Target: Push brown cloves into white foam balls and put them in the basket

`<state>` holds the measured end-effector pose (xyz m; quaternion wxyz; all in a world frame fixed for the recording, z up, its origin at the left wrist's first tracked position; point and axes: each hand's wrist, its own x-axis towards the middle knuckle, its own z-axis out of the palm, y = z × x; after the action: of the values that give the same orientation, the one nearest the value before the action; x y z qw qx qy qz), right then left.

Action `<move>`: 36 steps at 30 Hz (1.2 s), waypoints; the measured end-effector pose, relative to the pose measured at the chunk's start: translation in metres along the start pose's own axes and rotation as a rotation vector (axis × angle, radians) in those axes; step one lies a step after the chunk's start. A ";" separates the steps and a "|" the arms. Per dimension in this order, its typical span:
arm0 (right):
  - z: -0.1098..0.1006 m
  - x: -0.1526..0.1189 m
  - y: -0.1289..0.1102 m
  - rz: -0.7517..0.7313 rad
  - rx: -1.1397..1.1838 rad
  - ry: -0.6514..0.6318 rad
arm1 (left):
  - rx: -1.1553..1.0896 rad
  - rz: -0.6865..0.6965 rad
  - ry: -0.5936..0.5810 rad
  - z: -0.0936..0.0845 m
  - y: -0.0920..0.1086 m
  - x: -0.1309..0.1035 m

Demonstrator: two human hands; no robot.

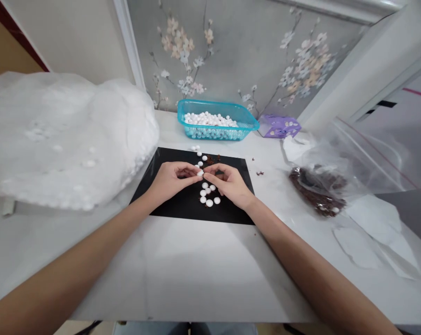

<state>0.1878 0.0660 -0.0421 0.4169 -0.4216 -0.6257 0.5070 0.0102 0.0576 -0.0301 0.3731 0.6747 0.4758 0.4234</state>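
Over a black mat [175, 207], my left hand [173, 179] pinches a small white round piece [200, 173] between thumb and fingertips. My right hand [229, 184] meets it there, thumb and forefinger pressed together at the piece's right side; whatever small thing they hold is too tiny to make out. Below the fingers lies a cluster of white round pieces [209, 203] with dark red-brown bits among them. Just beyond my fingertips are more white pieces [204, 158] and a little heap of red-brown bits [210, 160].
A turquoise basket [219, 103] of white pieces stands by the wall. At left bulges a large clear bag [74, 139] of white pieces. To the right lie a purple packet [279, 126], a zip bag [318, 190] of red-brown bits and white paper sheets [374, 218].
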 end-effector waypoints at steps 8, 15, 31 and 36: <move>-0.002 0.001 0.004 -0.039 0.017 -0.094 | 0.043 0.029 -0.025 0.002 0.004 -0.002; 0.000 0.002 0.005 -0.025 -0.036 -0.093 | 0.084 0.053 -0.039 0.003 0.002 -0.003; -0.015 0.027 0.021 -0.097 -0.312 0.341 | 0.394 -0.058 0.223 -0.012 -0.015 0.010; -0.005 0.021 0.011 -0.262 -0.784 0.097 | 0.496 -0.004 0.178 -0.010 -0.018 0.009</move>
<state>0.1873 0.0890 -0.0502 0.3147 -0.4888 -0.7993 0.1523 -0.0035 0.0721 -0.0408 0.1537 0.7047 0.5972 0.3509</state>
